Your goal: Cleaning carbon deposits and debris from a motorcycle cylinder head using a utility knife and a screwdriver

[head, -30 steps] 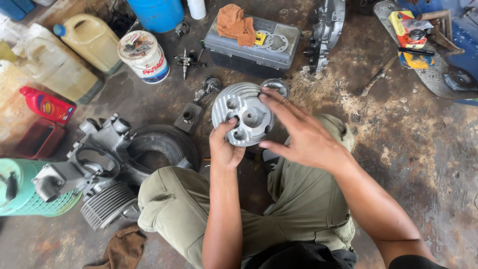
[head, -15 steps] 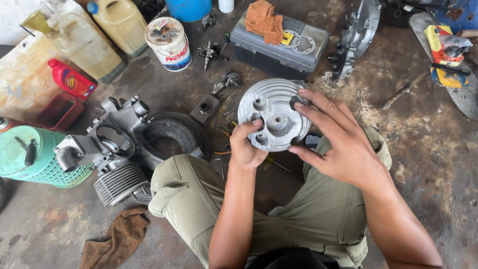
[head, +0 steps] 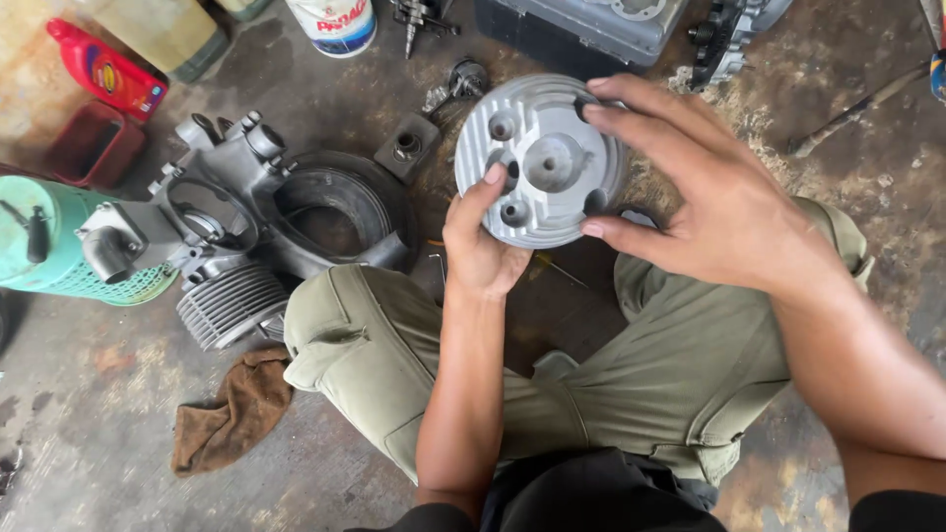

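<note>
The left hand (head: pixel 480 241) rises from a bare forearm between the knees, palm away from the camera, thumb pointing up. The right hand (head: pixel 724 212) reaches in from the right, fingers (head: pixel 641 108) spread and curved leftward, thumb low, its wrist angled down toward the lower right.
</note>
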